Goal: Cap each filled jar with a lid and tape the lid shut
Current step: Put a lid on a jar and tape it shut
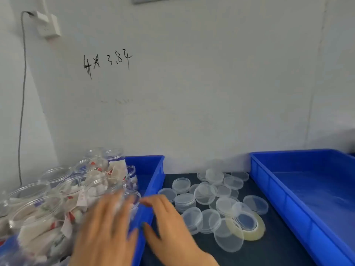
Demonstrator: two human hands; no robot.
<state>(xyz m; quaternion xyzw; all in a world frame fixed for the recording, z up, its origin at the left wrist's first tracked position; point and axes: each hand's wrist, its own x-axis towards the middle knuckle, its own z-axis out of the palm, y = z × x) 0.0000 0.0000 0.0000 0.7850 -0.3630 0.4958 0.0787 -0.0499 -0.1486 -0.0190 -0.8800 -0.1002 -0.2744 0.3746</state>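
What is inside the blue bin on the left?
The left blue bin holds piled clear jars filled with white and red packets, none visibly capped. The left hand covers the nearest jars, so the bin's floor and anything beneath the pile cannot be seen.

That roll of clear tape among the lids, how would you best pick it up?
Probably from above, pinching its near right rim. The tape roll lies flat on the dark mat, and that side is bare. A clear lid overlaps its left edge and another sits over its hole, so hooking a finger through looks blocked. The right hand is nearest.
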